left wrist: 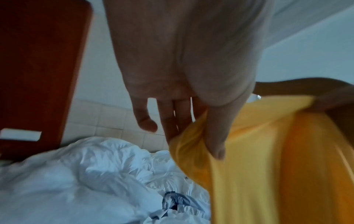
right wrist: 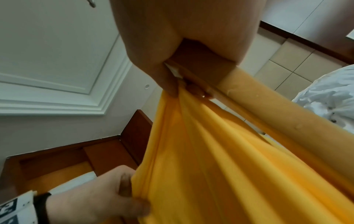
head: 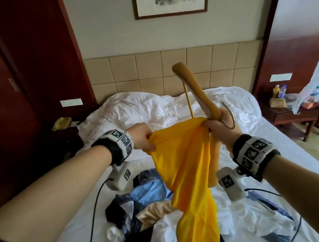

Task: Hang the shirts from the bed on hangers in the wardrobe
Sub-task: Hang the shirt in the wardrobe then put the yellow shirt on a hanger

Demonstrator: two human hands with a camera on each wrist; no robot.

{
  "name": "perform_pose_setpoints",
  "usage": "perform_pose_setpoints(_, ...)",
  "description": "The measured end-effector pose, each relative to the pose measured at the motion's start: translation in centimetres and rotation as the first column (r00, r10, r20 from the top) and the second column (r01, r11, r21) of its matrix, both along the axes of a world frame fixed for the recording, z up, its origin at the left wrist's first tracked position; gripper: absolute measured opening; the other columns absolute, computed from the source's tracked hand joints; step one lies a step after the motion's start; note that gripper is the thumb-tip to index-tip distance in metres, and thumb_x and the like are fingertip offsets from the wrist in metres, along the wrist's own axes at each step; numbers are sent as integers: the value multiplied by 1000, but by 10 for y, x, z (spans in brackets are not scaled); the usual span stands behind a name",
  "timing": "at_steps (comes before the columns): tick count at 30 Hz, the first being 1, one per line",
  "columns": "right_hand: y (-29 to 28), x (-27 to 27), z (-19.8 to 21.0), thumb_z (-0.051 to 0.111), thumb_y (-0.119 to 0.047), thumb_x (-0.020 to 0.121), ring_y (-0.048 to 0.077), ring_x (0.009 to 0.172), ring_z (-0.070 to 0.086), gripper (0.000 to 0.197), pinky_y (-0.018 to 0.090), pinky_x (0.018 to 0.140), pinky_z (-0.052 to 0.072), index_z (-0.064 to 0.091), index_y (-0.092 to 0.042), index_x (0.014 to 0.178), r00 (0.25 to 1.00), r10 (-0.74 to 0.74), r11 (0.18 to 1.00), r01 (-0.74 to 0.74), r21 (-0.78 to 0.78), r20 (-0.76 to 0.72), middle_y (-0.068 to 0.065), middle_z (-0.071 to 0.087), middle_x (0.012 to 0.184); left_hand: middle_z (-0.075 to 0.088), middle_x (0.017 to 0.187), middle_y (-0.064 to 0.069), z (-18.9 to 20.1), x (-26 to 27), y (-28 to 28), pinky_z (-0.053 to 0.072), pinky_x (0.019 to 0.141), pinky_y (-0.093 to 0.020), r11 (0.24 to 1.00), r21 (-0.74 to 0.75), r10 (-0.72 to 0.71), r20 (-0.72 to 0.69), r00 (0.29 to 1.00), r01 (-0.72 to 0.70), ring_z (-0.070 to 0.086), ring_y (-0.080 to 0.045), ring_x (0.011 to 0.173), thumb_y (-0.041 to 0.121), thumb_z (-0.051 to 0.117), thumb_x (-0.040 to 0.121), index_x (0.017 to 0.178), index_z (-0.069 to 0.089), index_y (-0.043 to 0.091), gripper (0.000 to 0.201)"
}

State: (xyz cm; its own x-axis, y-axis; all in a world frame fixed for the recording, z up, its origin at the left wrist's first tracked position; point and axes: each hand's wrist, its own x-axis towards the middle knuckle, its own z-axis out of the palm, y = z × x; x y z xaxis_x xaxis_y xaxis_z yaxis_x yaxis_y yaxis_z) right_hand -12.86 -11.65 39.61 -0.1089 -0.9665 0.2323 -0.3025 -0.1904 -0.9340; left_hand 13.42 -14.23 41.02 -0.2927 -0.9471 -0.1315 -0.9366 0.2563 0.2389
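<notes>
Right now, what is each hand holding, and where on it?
Left hand pinches an upper edge of the yellow shirt. Right hand grips the wooden hanger near its hook, pinching the shirt's other upper edge too.

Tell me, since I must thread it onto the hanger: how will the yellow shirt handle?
Probably floppy: the yellow shirt sags in folds between left hand and right hand. Likely light, since pinches hold it. The smooth sheen suggests it may slip off the wooden hanger.
</notes>
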Motion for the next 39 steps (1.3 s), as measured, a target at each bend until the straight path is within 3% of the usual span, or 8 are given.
perform_pose_setpoints(9, 5, -13, -14, 73, -13, 84, 20, 70, 60, 12, 38, 69, 51, 64, -8, 91, 995, 92, 991, -87, 105, -42, 7, 62, 75, 67, 83, -3, 29, -28, 5, 50, 64, -13, 978, -119, 26, -746, 665, -171, 62, -11, 73, 10, 74, 86, 96, 70, 9, 11)
perform_pose_setpoints(16, 15, 8, 33, 79, -17, 81, 13, 81, 71, 41, 34, 71, 59, 62, -18, 119, 968, 249, 965, -250, -83, -32, -9, 73, 110, 64, 68, 2, 27, -71, 11, 49, 57, -22, 994, -106, -63, -684, 727, -13, 57, -4, 59, 4, 83, 74, 76, 62, 21, 27)
perform_pose_setpoints(18, 14, 14, 43, 78, -18, 79, 23, 91, 72, 44, 50, 76, 60, 62, -17, 121, 947, 321, 946, -321, -47, -17, -6, 74, 110, 59, 65, 5, 25, -72, 11, 45, 55, -16, 994, -113, -67, -681, 730, -14, 53, -1, 56, 9, 85, 72, 72, 54, 20, 33)
perform_pose_setpoints(20, 14, 18, 44, 77, -21, 78, 27, 88, 72, 39, 58, 77, 58, 63, -16, 115, 946, 320, 947, -320, 22, -42, -5, 76, 101, 58, 66, 6, 26, -67, 11, 43, 56, -12, 987, -154, -70, -654, 753, -41, 54, -3, 61, 13, 86, 72, 69, 53, 19, 34)
perform_pose_setpoints(24, 17, 30, 36, 75, -9, 79, 15, 57, 55, 17, 36, 58, 46, 57, -9, 79, 935, 302, 953, -299, 42, -187, 5, 59, 65, 53, 57, 8, 31, -51, 13, 38, 52, -19, 957, -276, -78, -551, 831, -93, 50, -7, 56, 24, 83, 71, 60, 55, 21, 30)
perform_pose_setpoints(28, 12, 42, 35, 74, -13, 76, 18, 62, 55, 22, 32, 59, 42, 54, -22, 75, 883, 292, 955, -288, 65, -367, -1, 58, 67, 43, 43, 11, 27, -41, 17, 34, 52, -23, 957, -275, -58, -506, 861, -97, 43, -8, 50, 25, 79, 74, 45, 48, 20, 43)
perform_pose_setpoints(32, 11, 51, 32, 66, -12, 76, 16, 63, 56, 19, 25, 55, 39, 53, -24, 85, 865, 213, 972, -235, 9, -453, -6, 57, 69, 52, 55, -9, 29, -32, 21, 37, 54, -26, 972, -224, -48, -495, 867, -74, 47, -11, 54, 24, 78, 79, 58, 60, 4, 34)
perform_pose_setpoints(39, 11, 55, 37, 66, -16, 74, 16, 55, 51, 19, 27, 51, 36, 50, -26, 71, 925, 203, 977, -214, 1, -321, -4, 52, 62, 70, 92, 2, 36, -18, 23, 52, 79, -26, 998, -40, -62, -514, 855, 48, 64, -10, 87, 29, 76, 85, 97, 72, 17, 18)
